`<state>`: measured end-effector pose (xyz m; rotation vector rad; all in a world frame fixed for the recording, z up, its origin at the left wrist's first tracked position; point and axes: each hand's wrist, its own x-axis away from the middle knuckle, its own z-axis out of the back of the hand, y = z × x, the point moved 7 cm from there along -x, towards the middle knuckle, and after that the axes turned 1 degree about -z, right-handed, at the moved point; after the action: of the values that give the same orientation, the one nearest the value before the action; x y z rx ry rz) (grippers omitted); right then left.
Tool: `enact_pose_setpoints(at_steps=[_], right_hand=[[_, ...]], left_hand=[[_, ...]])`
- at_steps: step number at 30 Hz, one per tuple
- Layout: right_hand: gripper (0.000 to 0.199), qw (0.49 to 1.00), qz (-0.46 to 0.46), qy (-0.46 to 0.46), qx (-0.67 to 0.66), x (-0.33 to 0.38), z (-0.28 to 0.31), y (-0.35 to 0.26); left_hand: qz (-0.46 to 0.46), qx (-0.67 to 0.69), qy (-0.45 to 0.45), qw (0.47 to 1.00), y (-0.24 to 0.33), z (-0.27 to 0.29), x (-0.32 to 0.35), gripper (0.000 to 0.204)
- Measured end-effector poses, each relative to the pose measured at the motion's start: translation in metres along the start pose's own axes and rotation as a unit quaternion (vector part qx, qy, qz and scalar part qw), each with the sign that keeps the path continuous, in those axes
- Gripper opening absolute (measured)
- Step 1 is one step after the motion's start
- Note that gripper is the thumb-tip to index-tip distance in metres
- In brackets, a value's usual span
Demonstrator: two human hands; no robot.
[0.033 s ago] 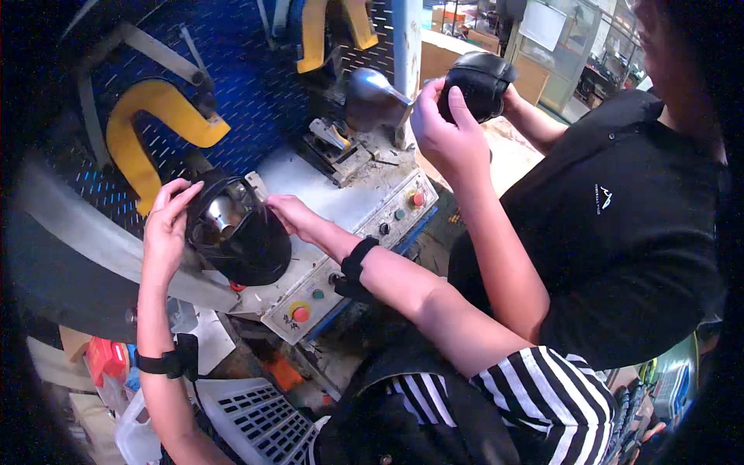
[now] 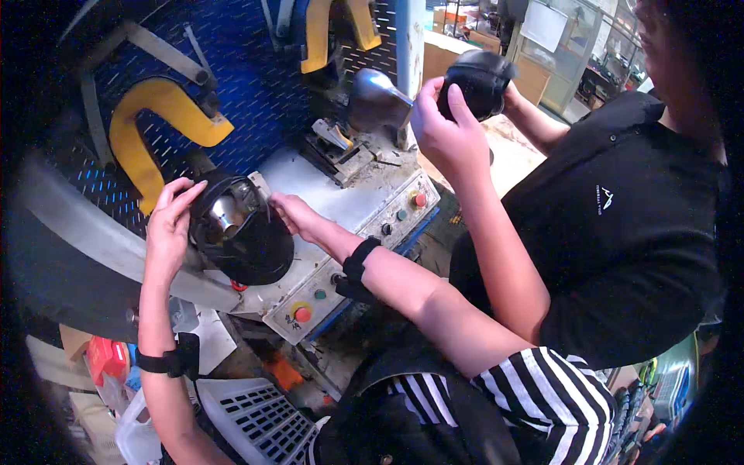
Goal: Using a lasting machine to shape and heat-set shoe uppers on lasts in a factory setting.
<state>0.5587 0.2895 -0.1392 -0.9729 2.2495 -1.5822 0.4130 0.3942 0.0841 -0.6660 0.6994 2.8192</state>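
A black shoe upper sits over a shiny metal form on the left side of the machine, its rounded toe end toward me. My left hand pinches the upper's left edge between thumb and fingers. At the opposite edge, my right hand has its fingers closed on the rim, beside a small metal plate. Parts of the fingertips are hidden by the upper. On the right, a co-worker's hands hold another black shoe upper.
Yellow U-shaped clamps hang above the forms. A second metal form stands bare at the far right of the machine. Red and green buttons line the front control panel. A white slotted basket is below; the co-worker stands close on my right.
The view has shifted very slightly. Both my hands keep their hold on the shoe upper, and it stays over the form.
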Motion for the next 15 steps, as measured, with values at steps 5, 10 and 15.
enact_pose_setpoints(at_steps=[5,10,15], right_hand=[[0.042,1.000,0.020,-0.006,-0.017,0.019,-0.025,-0.019],[0.037,0.991,0.064,-0.001,-0.122,0.027,-0.045,0.008],[0.040,0.990,0.057,0.001,-0.129,0.027,-0.047,0.020]], left_hand=[[-0.008,0.013,-0.009,1.000,-0.005,-0.002,-0.001,0.050],[-0.026,-0.015,0.011,0.999,-0.008,0.004,0.006,0.051],[-0.039,-0.034,0.009,0.999,-0.004,-0.001,-0.001,0.052]])
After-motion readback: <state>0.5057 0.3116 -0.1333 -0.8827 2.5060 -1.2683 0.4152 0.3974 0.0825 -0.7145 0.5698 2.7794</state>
